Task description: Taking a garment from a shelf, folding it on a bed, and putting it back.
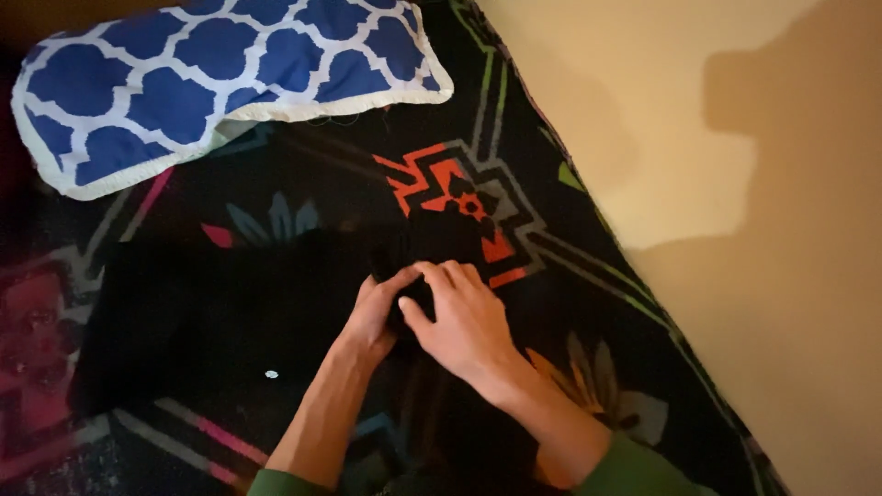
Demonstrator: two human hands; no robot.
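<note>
Black cloth (pixel 220 321), soft and limp by the look of it, is spread on the patterned blanket (pixel 551 276) of a bed. Its right end is bunched under both hands. The left hand (pixel 375 317) is curled onto the fold, and the right hand (pixel 464 321) is pressed over it, fingers closed on fabric. A grip at an edge or corner would likely serve best. The bed edge runs close on the right beside the wall (pixel 735 184); a blue-and-white pillow (pixel 211 83) lies above.

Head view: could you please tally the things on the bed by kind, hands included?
Hands: 2, left and right
Black garments: 1
Blue-and-white pillows: 1
Patterned blankets: 1
Total: 5
</note>
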